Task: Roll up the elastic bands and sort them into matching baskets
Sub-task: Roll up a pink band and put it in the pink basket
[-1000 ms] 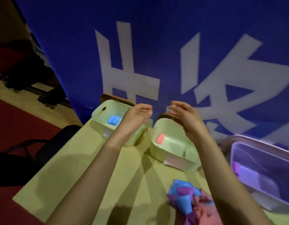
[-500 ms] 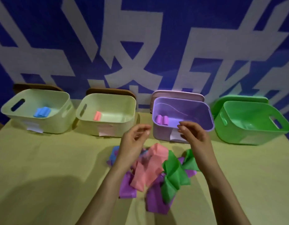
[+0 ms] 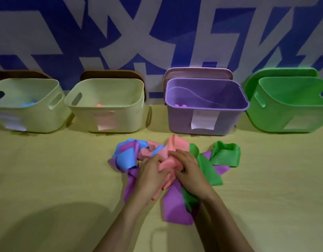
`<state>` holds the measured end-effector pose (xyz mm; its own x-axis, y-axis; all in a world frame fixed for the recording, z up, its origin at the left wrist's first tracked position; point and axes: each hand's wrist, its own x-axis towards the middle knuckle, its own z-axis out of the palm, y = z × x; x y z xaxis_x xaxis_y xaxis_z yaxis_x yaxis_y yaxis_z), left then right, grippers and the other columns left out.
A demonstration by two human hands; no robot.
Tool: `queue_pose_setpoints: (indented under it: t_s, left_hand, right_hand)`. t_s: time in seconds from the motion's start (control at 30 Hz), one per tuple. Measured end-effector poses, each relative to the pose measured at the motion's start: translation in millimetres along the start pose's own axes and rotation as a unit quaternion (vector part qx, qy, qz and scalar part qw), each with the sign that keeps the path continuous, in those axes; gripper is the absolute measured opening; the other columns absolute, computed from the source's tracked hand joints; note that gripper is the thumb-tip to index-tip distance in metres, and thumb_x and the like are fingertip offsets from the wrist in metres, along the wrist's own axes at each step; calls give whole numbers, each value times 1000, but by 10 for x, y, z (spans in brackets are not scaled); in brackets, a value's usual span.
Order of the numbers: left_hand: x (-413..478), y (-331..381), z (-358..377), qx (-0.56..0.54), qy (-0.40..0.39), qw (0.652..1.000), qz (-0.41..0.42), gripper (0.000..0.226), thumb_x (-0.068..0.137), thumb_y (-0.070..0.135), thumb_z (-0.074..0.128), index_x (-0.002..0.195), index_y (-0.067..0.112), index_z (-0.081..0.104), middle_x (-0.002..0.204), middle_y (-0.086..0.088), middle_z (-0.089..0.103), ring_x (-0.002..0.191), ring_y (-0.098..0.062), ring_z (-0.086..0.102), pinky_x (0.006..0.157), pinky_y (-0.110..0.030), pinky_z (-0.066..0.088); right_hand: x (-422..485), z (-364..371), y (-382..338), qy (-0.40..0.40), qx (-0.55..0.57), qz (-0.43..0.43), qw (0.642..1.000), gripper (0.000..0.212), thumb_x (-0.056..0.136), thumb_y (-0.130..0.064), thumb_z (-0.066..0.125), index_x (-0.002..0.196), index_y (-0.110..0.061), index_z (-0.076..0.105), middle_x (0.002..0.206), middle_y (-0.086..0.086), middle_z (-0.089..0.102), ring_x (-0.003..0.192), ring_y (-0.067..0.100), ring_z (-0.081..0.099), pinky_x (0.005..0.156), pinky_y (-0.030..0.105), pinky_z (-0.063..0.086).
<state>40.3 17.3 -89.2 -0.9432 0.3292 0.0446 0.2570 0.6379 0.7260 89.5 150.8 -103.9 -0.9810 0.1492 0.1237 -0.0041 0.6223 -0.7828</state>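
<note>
A tangled heap of elastic bands lies mid-table: a pink band [image 3: 175,148], a blue band [image 3: 125,159], a green band [image 3: 224,154] and a purple band [image 3: 177,206]. My left hand [image 3: 150,174] and my right hand [image 3: 188,170] are both down on the heap, fingers curled into the pink band at its middle. Four baskets stand in a row behind: a cream basket [image 3: 39,113] with a blue roll, a second cream basket [image 3: 120,115] with a pink roll, a purple basket [image 3: 228,117] with purple rolls, and a green basket [image 3: 266,117].
A blue wall with large white characters [image 3: 157,33] rises right behind the baskets. Lids lean between the baskets and the wall. The yellow-green table [image 3: 48,179] spreads to the left and right of the heap.
Both hands have dropped from in front of the baskets onto the heap and taken hold of the pink band. The view has swung right and tilted down.
</note>
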Motion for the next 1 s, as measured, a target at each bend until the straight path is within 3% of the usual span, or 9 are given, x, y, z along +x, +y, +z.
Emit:
queue_pose_setpoints:
  t_s: [0.07,0.17,0.3,0.43,0.5,0.63,0.7,0.83,1.0]
  left_hand:
    - [-24,-19,-35,-22,2,999,30,13,78,14,70,72,16,58,73,-4,65,73,-20,59,66,-30,40]
    - [-79,-32,-153,-85,17,995,52,13,79,19,74,76,10,65,69,3,59,64,-5,51,61,-20,37]
    - [-61,97,-452,-137,37,989,36,32,76,43,70,84,12,66,77,-6,69,73,-21,62,70,-33,47]
    - [20,541,-883,-316,9,947,54,9,81,14,73,79,15,64,64,1,67,51,-6,58,53,-22,46]
    - [73,756,-1072,-373,-18,925,63,14,80,12,74,86,18,63,67,3,66,50,-5,54,48,-19,42]
    - [118,935,-1374,-240,-106,956,135,51,68,14,84,111,21,58,86,9,62,69,-4,58,58,-17,44]
    - [152,969,-1483,-173,-90,967,164,63,61,12,85,115,20,54,103,6,59,83,-11,61,66,-22,49]
    - [234,1001,-1619,-169,-5,973,157,40,67,13,65,106,15,57,105,-5,63,87,-19,61,72,-27,49]
    - [303,963,-1636,-155,-46,981,105,21,88,5,53,107,11,59,104,-9,66,97,-22,61,71,-23,43]
  right_hand:
    - [-15,83,70,51,-7,-21,998,40,74,-12,54,112,-10,67,114,7,61,111,21,51,100,23,32]
    - [-43,-3,-27,51,66,24,996,20,84,-3,62,100,-13,70,95,-6,63,91,10,58,81,16,39]
    - [-28,-379,-310,-14,151,34,988,14,91,-4,58,93,-12,69,84,-9,68,73,-5,60,70,11,44]
    - [72,-722,-745,16,221,-2,975,16,97,-8,50,84,-12,59,75,-3,58,72,3,55,73,18,48]
    - [151,-856,-1025,50,256,-12,965,21,98,-7,46,81,-15,56,71,-2,54,63,2,54,64,16,50]
    - [249,-1166,-1549,127,201,-39,971,30,95,-6,47,70,-19,59,61,-5,54,50,0,49,51,14,39]
    - [280,-1313,-1729,143,185,-42,971,31,93,-9,47,64,-18,55,53,-7,49,48,5,43,50,19,36]
    - [259,-1540,-1942,145,196,-65,968,22,93,-13,51,74,-13,61,54,-8,53,48,5,46,51,19,38]
    - [210,-1687,-1978,103,177,-71,976,19,96,-21,53,83,-21,67,64,-9,63,52,2,55,44,16,40]
